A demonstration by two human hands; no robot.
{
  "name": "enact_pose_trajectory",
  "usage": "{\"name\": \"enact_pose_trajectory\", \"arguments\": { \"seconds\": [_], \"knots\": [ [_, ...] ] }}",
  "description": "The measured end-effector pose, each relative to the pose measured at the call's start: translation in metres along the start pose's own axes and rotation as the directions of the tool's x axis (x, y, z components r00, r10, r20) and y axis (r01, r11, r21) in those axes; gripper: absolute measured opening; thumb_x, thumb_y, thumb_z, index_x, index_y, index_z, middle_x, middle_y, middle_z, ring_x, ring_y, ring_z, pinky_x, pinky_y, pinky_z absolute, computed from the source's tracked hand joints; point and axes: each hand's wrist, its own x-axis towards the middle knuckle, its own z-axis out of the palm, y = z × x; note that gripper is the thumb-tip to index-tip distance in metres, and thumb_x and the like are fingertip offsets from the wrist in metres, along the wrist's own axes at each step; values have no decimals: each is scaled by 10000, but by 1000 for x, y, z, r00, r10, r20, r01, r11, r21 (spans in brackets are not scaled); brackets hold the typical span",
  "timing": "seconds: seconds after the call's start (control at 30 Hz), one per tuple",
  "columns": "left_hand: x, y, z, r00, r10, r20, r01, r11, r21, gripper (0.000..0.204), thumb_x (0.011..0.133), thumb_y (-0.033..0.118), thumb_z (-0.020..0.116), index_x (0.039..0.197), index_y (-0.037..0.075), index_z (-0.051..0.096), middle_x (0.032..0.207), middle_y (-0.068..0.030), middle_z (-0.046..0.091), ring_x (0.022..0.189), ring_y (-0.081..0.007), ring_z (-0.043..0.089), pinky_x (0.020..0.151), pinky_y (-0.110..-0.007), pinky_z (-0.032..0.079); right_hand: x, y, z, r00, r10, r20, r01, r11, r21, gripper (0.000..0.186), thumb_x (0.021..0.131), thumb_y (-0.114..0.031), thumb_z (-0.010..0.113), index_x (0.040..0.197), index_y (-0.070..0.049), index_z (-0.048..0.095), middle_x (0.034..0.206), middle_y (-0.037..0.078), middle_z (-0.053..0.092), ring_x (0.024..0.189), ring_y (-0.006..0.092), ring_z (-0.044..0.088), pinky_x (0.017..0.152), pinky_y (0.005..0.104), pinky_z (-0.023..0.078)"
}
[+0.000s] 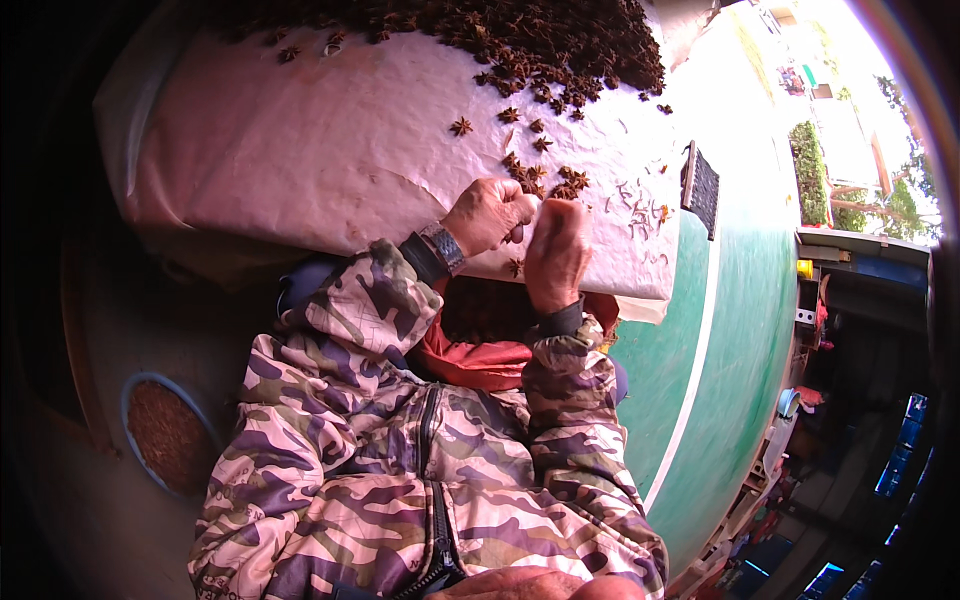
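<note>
One left hand (490, 212) and one right hand (558, 255) close together over the near edge of a pale sheet (300, 130), fingertips almost meeting, perhaps to let both work on the same small spot. Left hand curled in a pinch, apparently around a dark piece (516, 233) just under the fingers; too little in view to be sure of its kind. Right hand bent and blurred, turned toward the left; cannot tell whether closed on anything.

Star anise (525, 175) in loose clusters just beyond the knuckles, likely placed there for a short reach, with single stars spaced out farther off. Main heap (560, 45) massed along the far side, probably to leave bare working room nearer the body. Thin scraps (635, 212) strewn to the right, mostly apart from the stars, possibly to avoid mixing.

Below the wrists, under the sheet's edge, a red container (470, 365), open and dark inside, seemingly set there for easy reach; cannot make out the contents. Snug dark cuff (424, 258) beside a watch (442, 247), likely good for holding the sleeve clear. Down to the left, well apart, a blue-rimmed basin (124, 405) of brown matter, perhaps out of the way on purpose.
</note>
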Motion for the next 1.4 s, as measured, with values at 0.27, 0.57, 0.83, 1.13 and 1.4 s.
{"name": "enact_pose_trajectory", "arguments": {
  "seconds": [0.27, 0.57, 0.83, 1.13, 1.4],
  "knots": [
    [-9, 1, 12, 948, 312, -54, -234, 806, 544, 325, 926, 330, 726, 838, 24, 661, 702, -173, 660, 673, -306, 688, 662, -409, 531, 26, 149, -58, 961, -107, -254, -61, 816, -575, 155, 978, -157, 641, 1093, -86, 715, 806, 135, 723, 721, 348, 696, 710, 451, 556],
    [-10, 11, 9, 962, 239, -131, -123, 810, 574, 329, 899, 357, 714, 878, 32, 666, 806, -189, 716, 788, -368, 715, 748, -456, 564, 15, 100, -19, 939, 344, 22, -333, 921, -201, 339, 931, -382, 735, 992, -48, 735, 870, 167, 756, 804, 342, 740, 740, 423, 563],
    [-7, 9, 12, 950, 299, -87, -187, 770, 610, 318, 896, 345, 693, 853, 33, 645, 801, -186, 704, 784, -388, 702, 750, -473, 559, 18, 124, -20, 914, 378, 145, -382, 924, -5, 133, 884, -184, 745, 943, -69, 773, 835, 148, 751, 775, 335, 729, 745, 419, 561],
    [-7, 8, 11, 955, 291, -66, -197, 782, 591, 307, 895, 340, 685, 854, 39, 645, 802, -179, 703, 783, -386, 700, 752, -473, 558, 17, 128, -30, 929, 308, 204, -307, 951, -38, 167, 903, -193, 720, 996, -62, 767, 883, 154, 757, 823, 325, 734, 774, 403, 563],
    [-9, 11, 11, 964, 257, -61, -173, 789, 589, 302, 895, 331, 686, 859, 34, 640, 819, -177, 704, 795, -378, 704, 751, -461, 560, 25, 97, -28, 889, 368, 271, -324, 926, -195, 271, 887, -251, 766, 1048, -33, 765, 981, 166, 760, 890, 303, 742, 813, 383, 563]
  ]
}}
